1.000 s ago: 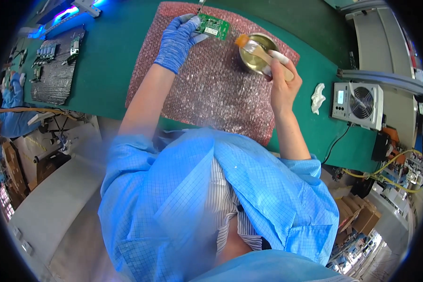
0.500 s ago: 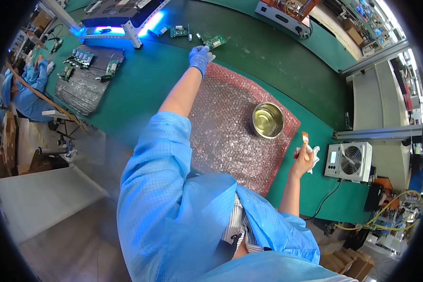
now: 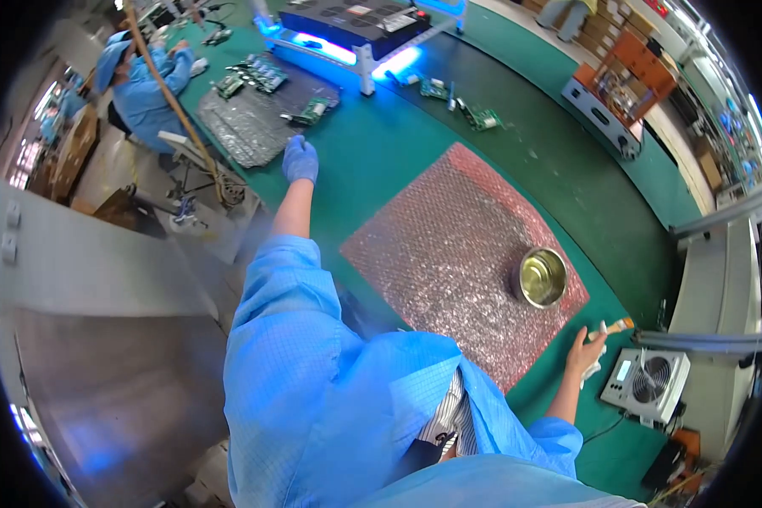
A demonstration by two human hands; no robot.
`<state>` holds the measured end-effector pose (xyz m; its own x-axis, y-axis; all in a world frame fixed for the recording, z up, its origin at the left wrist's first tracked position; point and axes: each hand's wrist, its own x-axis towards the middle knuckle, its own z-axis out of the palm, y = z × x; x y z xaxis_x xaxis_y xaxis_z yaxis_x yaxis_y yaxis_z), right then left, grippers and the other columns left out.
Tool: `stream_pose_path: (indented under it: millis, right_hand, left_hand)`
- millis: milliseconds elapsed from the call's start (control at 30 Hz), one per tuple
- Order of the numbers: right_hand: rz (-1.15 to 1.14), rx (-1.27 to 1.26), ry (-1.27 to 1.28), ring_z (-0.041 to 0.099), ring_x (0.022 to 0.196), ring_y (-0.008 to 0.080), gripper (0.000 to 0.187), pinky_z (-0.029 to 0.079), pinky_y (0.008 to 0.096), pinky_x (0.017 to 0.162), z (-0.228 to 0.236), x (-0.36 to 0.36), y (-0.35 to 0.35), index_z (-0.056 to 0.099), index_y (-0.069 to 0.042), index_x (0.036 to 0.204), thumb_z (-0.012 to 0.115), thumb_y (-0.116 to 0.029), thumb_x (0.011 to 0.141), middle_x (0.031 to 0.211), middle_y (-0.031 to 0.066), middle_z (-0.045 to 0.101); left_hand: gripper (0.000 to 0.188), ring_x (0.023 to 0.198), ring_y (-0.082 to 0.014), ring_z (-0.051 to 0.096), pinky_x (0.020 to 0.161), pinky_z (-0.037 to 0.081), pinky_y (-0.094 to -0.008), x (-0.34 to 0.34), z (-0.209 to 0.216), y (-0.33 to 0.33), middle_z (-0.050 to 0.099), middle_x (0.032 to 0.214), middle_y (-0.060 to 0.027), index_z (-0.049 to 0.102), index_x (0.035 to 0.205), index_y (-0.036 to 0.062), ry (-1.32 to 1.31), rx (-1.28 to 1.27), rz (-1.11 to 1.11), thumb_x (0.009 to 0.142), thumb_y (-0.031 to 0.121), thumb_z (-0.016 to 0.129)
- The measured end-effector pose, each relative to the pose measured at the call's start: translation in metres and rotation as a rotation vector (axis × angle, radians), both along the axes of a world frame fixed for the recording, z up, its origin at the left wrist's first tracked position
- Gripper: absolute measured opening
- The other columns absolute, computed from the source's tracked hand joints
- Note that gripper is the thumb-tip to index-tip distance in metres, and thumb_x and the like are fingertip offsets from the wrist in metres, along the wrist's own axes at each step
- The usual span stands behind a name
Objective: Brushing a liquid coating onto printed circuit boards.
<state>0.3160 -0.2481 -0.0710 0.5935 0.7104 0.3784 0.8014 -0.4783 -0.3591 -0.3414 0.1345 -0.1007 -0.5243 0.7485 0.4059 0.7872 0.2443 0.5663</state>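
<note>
My left hand [image 3: 300,161], in a blue glove, reaches over the green mat beside a grey bubble-wrap sheet [image 3: 237,131]. The back of the hand hides most of its fingers, and nothing shows in it. Just beyond it lies a green circuit board [image 3: 310,112], apart from the fingertips. My bare right hand [image 3: 584,351] is closed round a small paintbrush [image 3: 621,325] with orange-brown at its bristle end. White crumpled material [image 3: 591,371] shows under that palm. A round metal bowl [image 3: 542,278] of yellowish clear liquid stands on pink bubble wrap [image 3: 449,245].
More circuit boards [image 3: 261,74] lie on the grey wrap, and others [image 3: 483,117] on the dark strip. A black unit on a metal frame [image 3: 356,30] glows blue beneath. A fan device [image 3: 648,385] sits at right. A co-worker [image 3: 148,89] sits at far left.
My left hand has moved left, from boards beyond the pink wrap to the grey wrap's edge. The view has turned left. My right hand still holds the brush, now pointing more to the right.
</note>
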Motion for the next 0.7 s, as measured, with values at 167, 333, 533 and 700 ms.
stream_pose_path:
  millis: [167, 333, 533, 700]
  right_hand:
    - [-0.023, -0.052, -0.097, 0.051, 0.096, 0.0371, 0.052, 0.040, 0.0407, 0.085, -0.032, 0.035, -0.004, 0.043, 0.004, 0.124, 0.061, -0.021, 0.082, 0.106, 0.0223, 0.054]
    - [0.004, 0.000, 0.037, 0.048, 0.110, 0.0380, 0.052, 0.038, 0.0396, 0.094, -0.055, 0.049, -0.001, 0.040, 0.003, 0.129, 0.056, -0.021, 0.085, 0.122, 0.0243, 0.049]
    - [-0.079, -0.034, 0.079, 0.048, 0.112, 0.0376, 0.051, 0.038, 0.0399, 0.094, -0.039, 0.035, 0.002, 0.040, 0.002, 0.129, 0.052, -0.025, 0.087, 0.124, 0.0233, 0.049]
    - [-0.129, -0.068, 0.123, 0.048, 0.111, 0.0384, 0.051, 0.038, 0.0404, 0.094, -0.037, 0.031, 0.001, 0.040, 0.001, 0.130, 0.051, -0.027, 0.088, 0.123, 0.0239, 0.049]
  left_hand:
    - [0.029, 0.097, -0.0319, 0.057, 0.086, 0.045, -0.0400, -0.026, -0.002, -0.044, 0.061, 0.102, -0.0164, 0.060, 0.101, 0.0086, 0.012, -0.064, 0.121, 0.080, 0.028, 0.055]
    - [0.043, 0.117, -0.0299, 0.045, 0.098, 0.035, -0.0424, -0.009, -0.014, -0.066, 0.052, 0.121, -0.0146, 0.054, 0.113, 0.0076, 0.309, -0.247, 0.044, 0.083, 0.038, 0.050]
    - [0.048, 0.123, -0.0298, 0.040, 0.102, 0.030, -0.0451, 0.012, 0.000, -0.068, 0.046, 0.130, -0.0150, 0.050, 0.121, 0.0075, 0.323, -0.316, 0.026, 0.088, 0.041, 0.042]
    - [0.051, 0.122, -0.0315, 0.040, 0.100, 0.030, -0.0460, 0.021, 0.022, -0.067, 0.044, 0.131, -0.0155, 0.048, 0.123, 0.0071, 0.358, -0.435, 0.013, 0.088, 0.044, 0.041]
